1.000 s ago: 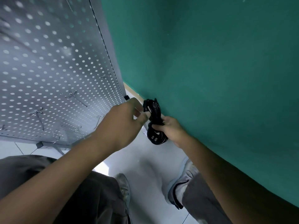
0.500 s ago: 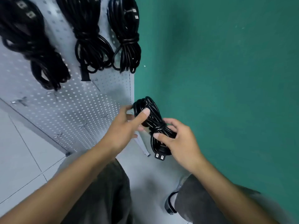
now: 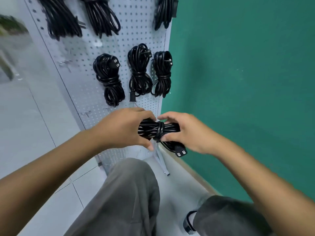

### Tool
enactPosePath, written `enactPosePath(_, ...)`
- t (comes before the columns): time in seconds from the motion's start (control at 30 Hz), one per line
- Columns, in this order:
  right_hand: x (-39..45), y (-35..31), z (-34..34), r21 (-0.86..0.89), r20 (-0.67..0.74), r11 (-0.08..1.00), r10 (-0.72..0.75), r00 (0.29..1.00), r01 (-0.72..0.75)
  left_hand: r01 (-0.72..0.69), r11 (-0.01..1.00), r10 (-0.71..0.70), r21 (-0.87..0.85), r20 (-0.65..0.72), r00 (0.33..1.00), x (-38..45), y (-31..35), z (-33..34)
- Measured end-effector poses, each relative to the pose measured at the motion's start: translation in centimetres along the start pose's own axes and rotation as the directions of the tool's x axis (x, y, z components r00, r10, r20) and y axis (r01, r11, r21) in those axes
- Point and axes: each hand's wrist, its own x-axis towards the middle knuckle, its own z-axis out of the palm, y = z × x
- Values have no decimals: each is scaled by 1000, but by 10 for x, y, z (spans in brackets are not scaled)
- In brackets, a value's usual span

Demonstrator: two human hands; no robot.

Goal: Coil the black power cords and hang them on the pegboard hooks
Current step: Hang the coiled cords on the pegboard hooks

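Note:
A coiled black power cord (image 3: 158, 130), wrapped round its middle, lies crosswise between my hands in front of the grey pegboard (image 3: 85, 92). My left hand (image 3: 124, 126) grips its left end. My right hand (image 3: 185, 132) grips its right end, and the plug (image 3: 181, 151) hangs below that hand. Three coiled cords hang in a row on the board: one at the left (image 3: 109, 79), one in the middle (image 3: 139, 70), one at the right (image 3: 162, 74). More coils (image 3: 100, 16) hang above them. Bare hooks (image 3: 87, 114) stick out just left of my left hand.
A green wall (image 3: 238, 82) stands directly right of the pegboard. The pegboard's foot (image 3: 162, 160) rests on the light tiled floor (image 3: 25, 133). My legs in grey trousers (image 3: 126, 198) and a shoe (image 3: 189, 222) fill the lower view.
The view has tilted up, bringing the row of hung coils into sight. The coil has turned from upright to crosswise, and both hands have closed round its ends.

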Motion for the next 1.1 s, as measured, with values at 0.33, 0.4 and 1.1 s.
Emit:
enactPosePath(0.33, -1, 0, -16, 361, -172, 932, 94, 981, -26, 243, 746, -393, -620, -115, 912, -66, -2, 40)
enactPosePath(0.4, -4, 7, -2, 379, -187, 924, 125, 974, -45, 263, 602, -514, -754, -114, 850, -84, -8, 60)
enactPosePath(1.1, 23, 17, 83, 439, -42, 890, 156, 987, -122, 193, 183, -662, -964, 24, 749, -108, -55, 132)
